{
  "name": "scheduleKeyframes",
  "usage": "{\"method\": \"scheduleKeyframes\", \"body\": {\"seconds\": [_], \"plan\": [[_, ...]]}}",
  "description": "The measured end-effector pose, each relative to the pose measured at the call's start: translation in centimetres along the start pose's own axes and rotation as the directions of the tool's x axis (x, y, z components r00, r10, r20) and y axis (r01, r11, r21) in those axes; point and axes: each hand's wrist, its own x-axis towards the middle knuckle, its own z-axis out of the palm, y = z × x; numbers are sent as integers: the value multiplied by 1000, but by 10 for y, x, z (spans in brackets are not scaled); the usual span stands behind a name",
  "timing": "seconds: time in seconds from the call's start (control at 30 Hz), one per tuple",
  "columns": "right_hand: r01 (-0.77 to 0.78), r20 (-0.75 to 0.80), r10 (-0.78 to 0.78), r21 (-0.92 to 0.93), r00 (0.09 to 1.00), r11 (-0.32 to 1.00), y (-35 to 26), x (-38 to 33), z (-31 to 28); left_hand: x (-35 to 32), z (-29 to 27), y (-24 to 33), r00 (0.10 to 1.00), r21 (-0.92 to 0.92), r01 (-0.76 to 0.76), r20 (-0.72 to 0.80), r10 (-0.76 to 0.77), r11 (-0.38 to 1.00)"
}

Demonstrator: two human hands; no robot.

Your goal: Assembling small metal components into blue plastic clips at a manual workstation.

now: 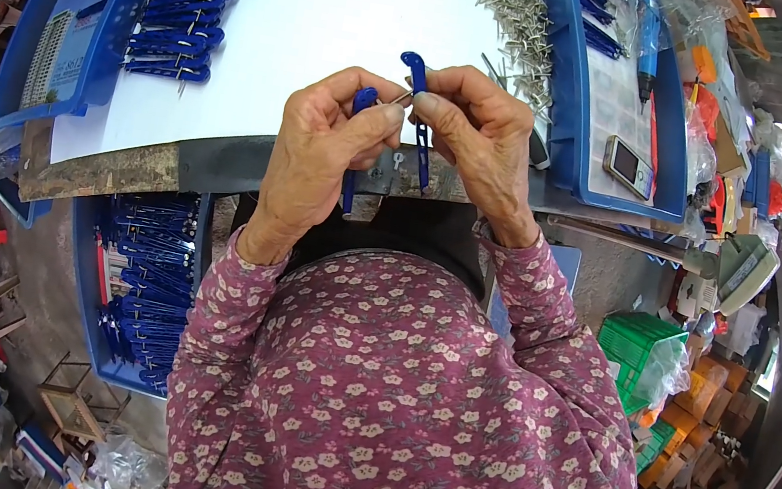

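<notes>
Above the table's near edge, both my hands are closed in pinches. My left hand [319,148] grips a slim blue plastic piece [350,190] with a rounded head, its middle hidden by the fingers. In my right hand [487,143] is a similar blue plastic piece [421,138], upright and slotted along its length. A small metal part [402,97] shows between the fingertips; which hand bears it I cannot tell. To the left lies a row of stacked blue pieces [184,6], some with metal bits. Small silvery metal parts [520,26] are heaped at the right.
Blue trays [106,70] flank the white tabletop [346,5]. The right tray [577,161] holds a grey mobile phone [628,167] and a blue power screwdriver [648,50]. Below left, a blue crate [83,274] is full of blue pieces. A green crate [636,352] stands lower right.
</notes>
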Motion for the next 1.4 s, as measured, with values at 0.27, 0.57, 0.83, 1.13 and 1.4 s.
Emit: {"method": "scheduleKeyframes", "body": {"seconds": [0.27,0.57,0.83,1.13,1.4], "plan": [[-8,2,8,9,1000,1000,-3,-6,-4,0,1,5,999,178,-34,24,30,983],[43,47,-43,-7,998,999,4,-10,-8,-1,-4,5,999,318,-25,39,13,948],[23,-22,-22,67,1000,997,4,-14,0,-2,3,1,996,299,-82,-13,89,951],[120,-166,-136,-99,977,988,11,-21,17,-2,13,-6,968,398,-176,-99,233,900],[49,-157,-54,-40,986,998,11,-17,18,2,14,-10,933,635,-220,-85,350,741]]}}
